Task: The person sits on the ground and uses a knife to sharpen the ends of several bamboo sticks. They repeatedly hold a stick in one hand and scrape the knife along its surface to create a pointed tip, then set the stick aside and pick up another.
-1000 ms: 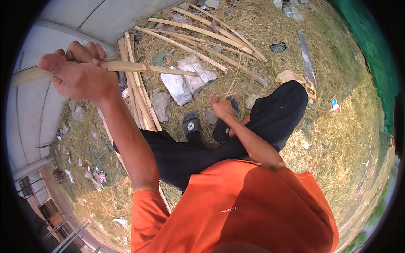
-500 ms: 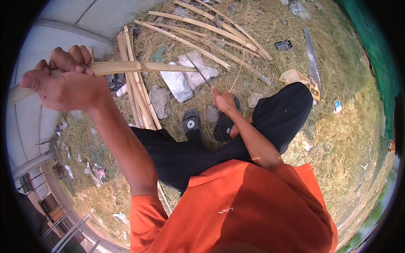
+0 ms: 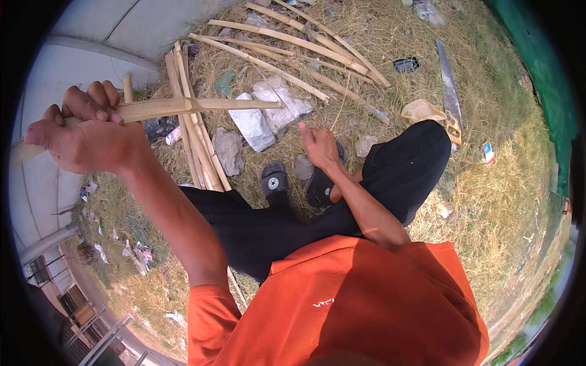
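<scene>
My left hand, raised at the left, is closed around a long pale bamboo strip. The strip runs across to the right, and its narrower end lies over the pale rocks. My right hand is closed low between my knees, in front of the sandals. It grips a knife, whose thin blade is seen almost edge-on and faintly, close to the strip's right end. Whether blade and strip touch, I cannot tell. The knife's handle is hidden in my fist. Beneath the strip's end are a white block and a pale rock.
Split bamboo strips lie on dry grass ahead, and more strips lie in a bundle to the left. A handsaw rests at the right. A pale wall stands left, a green sheet right. Litter is scattered about.
My left hand has dropped slightly, lowering its side of the bamboo strip. My right hand has shifted slightly, and the knife blade shows more thinly than before. Both hands keep their hold.
</scene>
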Available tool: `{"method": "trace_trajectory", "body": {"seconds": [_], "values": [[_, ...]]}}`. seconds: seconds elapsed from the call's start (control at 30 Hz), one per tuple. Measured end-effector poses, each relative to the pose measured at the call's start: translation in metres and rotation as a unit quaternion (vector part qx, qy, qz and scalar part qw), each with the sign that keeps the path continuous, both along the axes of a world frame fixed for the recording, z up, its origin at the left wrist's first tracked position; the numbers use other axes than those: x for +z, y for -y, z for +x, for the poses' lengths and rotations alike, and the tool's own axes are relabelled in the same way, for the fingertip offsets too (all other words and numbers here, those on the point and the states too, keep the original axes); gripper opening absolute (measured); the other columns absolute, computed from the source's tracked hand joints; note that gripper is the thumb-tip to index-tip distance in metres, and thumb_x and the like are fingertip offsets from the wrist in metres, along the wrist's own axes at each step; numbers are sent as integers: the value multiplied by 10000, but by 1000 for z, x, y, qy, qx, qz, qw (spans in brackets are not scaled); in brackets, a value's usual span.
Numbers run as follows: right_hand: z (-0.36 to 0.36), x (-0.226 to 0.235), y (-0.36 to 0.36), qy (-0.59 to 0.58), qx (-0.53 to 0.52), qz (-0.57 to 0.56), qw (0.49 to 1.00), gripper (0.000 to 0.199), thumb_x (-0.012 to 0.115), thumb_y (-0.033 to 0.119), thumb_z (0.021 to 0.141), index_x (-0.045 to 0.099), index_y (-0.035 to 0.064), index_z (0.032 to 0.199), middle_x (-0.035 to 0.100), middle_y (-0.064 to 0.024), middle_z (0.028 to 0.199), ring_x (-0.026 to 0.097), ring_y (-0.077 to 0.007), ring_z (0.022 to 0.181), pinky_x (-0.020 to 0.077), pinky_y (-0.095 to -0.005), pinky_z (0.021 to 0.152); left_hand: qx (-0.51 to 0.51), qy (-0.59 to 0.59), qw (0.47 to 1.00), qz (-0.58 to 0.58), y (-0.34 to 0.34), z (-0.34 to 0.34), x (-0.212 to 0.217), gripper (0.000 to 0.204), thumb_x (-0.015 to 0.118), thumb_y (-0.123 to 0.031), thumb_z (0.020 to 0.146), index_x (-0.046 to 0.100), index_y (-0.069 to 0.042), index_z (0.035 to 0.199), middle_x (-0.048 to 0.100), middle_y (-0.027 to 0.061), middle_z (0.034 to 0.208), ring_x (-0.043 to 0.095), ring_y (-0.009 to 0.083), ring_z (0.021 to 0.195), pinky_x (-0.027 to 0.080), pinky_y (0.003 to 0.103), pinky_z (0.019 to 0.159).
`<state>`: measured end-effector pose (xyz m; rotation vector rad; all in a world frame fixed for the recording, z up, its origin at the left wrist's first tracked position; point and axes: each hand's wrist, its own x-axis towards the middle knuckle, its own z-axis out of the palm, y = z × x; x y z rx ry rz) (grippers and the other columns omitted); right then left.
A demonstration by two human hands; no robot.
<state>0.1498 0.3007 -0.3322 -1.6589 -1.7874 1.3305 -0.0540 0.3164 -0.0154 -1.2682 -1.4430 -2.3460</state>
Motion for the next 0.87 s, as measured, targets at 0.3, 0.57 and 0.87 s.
{"method": "trace_trajectory", "body": {"seconds": [0.3, 0.57, 0.87], "values": [[-1, -71, -2, 119, -35, -112, 986, 738, 395, 645, 906, 700, -27, 923, 649, -326, 894, 630, -463, 937, 472, -496, 871, -23, -11, 1000, -5, -3, 16, 5, 410, 362, -398, 983, 246, -80, 751, 214, 46, 501, 163, 128, 443, 210, 290, 435], [-4, 18, -1, -113, 26, -2, 993, 728, 404, 646, 903, 687, -21, 976, 646, -324, 893, 627, -462, 919, 479, -486, 859, 27, 11, 1000, 9, 7, 7, 4, 362, 401, -321, 956, 259, -60, 749, 205, 51, 502, 158, 132, 444, 212, 298, 435], [6, -97, 3, 141, -28, -196, 970, 756, 411, 642, 911, 630, -70, 1044, 676, -279, 868, 686, -358, 848, 496, -440, 878, 2, 9, 1000, 11, 6, 9, 2, 385, 431, -365, 940, 265, -73, 752, 223, 57, 508, 161, 137, 438, 208, 304, 437]]}}
